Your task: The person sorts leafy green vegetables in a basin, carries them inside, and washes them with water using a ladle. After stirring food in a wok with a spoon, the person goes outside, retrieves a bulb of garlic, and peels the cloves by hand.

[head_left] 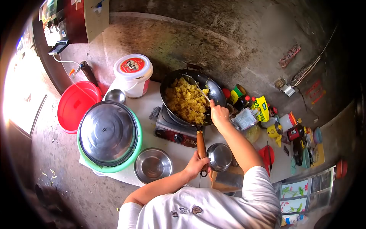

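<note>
A black wok (215,94) holding yellow-brown chopped food (187,100) sits on a silver portable stove (167,128). My left hand (197,164) is closed around the wok's wooden handle (201,144), near its lower end. With my right hand (220,114), over the wok's right rim, I grip a metal spatula (201,91), whose far end reaches into the food at the back of the wok.
Left of the stove are a steel bowl (153,165), a large steel lid (108,131) on a green basin (138,143), a white bucket (133,82) and a red basin (78,105). Bottles and a yellow packet (260,108) crowd the right. A steel bowl (220,156) is beside my left hand.
</note>
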The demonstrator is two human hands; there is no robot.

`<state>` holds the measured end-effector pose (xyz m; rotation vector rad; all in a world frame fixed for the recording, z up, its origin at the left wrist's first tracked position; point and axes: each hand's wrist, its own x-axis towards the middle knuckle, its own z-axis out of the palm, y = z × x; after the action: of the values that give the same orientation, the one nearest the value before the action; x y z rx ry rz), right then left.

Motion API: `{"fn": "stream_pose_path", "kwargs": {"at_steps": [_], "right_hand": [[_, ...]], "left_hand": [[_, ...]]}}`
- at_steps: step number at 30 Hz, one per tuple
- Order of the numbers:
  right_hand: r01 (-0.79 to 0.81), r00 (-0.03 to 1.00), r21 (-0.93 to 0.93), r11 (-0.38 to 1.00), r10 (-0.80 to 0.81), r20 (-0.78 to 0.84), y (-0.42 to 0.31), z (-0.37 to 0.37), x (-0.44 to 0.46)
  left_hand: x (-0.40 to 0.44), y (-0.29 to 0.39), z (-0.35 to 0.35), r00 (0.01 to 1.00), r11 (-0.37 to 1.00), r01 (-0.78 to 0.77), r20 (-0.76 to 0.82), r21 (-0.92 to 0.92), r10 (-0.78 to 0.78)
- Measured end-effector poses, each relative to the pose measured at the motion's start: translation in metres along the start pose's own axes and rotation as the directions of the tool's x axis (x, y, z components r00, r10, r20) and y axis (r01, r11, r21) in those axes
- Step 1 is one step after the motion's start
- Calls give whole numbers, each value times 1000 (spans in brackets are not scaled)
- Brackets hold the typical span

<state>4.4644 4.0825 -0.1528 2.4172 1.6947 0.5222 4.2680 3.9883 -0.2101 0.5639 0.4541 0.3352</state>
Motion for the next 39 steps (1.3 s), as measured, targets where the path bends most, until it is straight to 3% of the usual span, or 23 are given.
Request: {"fn": "stream_pose_path", "kwargs": {"at_steps": [1,3,8,9,11,15,17,23,28,31,33,36,39], "right_hand": [[-2,1000,0,1000,2,-2,2,-8,1],[-30,990,9,999,29,140,7,-30,6],[46,987,3,999,-46,151,-4,-15,5],[26,1000,43,999,-27,13,-7,-10,4],[-46,999,70,997,46,-10,4,-10,15],[-46,987,-3,999,46,157,2,-45,1],[-49,984,-18,999,52,170,-1,-17,5],[-80,995,90,993,85,-51,29,-41,-5],[56,995,53,997,-60,76,8,-38,-25],[46,995,35,998,-43,-89,6,4,-8],[13,999,30,999,-12,-33,16,-12,-3],[104,993,13,995,-103,-63,19,-62,-35],[135,987,-51,990,-138,-81,13,-43,-45]], "left_hand": [[0,1,0,1000,1000,-1,12,7,1],[0,2,1,1000,1000,1,8,9,-2],[2,0,1,1000,1000,-3,-11,-6,3],[1,0,0,1000,1000,4,-1,9,-4],[1,-1,0,1000,1000,8,7,25,-8],[1,1,0,1000,1000,7,-7,19,-7],[1,1,0,1000,999,23,-1,30,-23],[2,0,-1,1000,999,8,16,31,-9],[3,3,2,1000,999,6,-3,36,-5],[5,-5,-2,1000,1000,2,1,29,-2],[6,-5,-3,1000,999,5,-9,42,-4],[3,-3,0,1000,1000,-3,-16,17,3],[5,-1,0,1000,1000,-11,-5,10,11]]}}
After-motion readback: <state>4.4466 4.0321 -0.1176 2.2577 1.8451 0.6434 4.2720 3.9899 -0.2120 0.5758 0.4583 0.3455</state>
